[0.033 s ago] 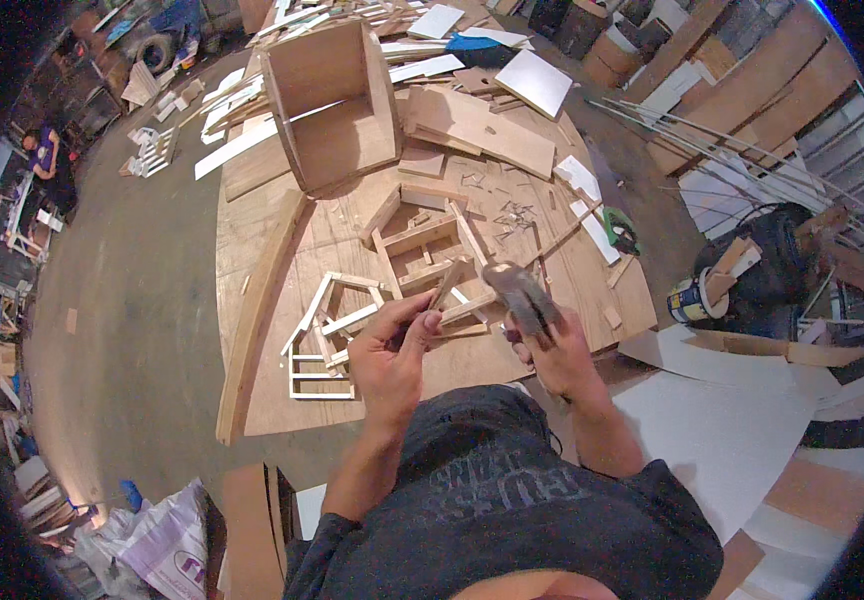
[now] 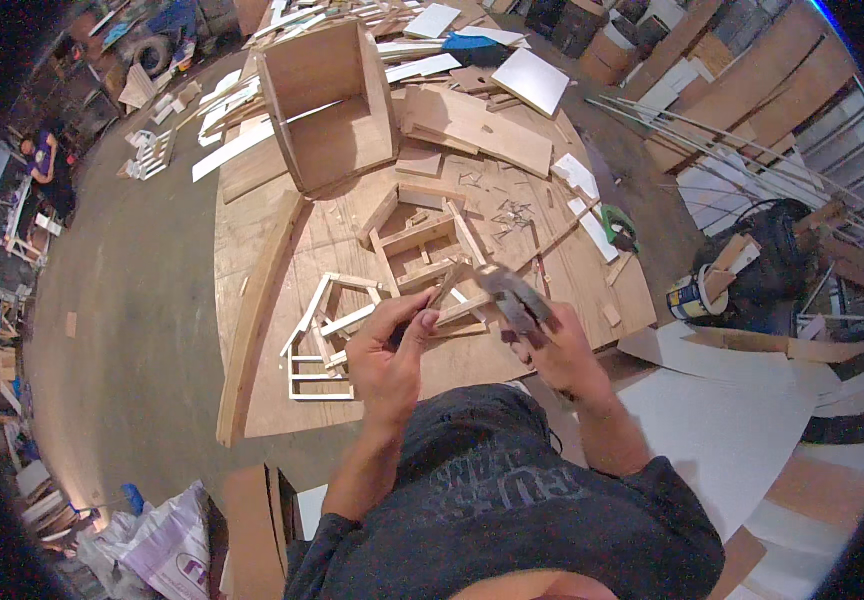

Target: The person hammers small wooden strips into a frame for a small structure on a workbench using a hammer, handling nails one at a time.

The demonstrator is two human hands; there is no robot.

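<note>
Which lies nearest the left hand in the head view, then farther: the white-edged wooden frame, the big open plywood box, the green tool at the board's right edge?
1. White-edged wooden frame, just left of the left hand.
2. Green tool, far right.
3. Big open plywood box, top, farthest.

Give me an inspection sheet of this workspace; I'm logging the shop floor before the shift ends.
Surface: large plywood sheet lying on a grey concrete floor.
Job's things: left hand pinches a small dark piece; right hand grips a grey metal tool; both above a small wooden frame.
Clutter: white slatted frame, open plywood box, loose nails, offcut boards, a paint can.
Grippers: both hands closed on what they hold.
Cables: dark cable at right.
Surroundings: stacked boards, white sheets, a seated person far left.
</note>
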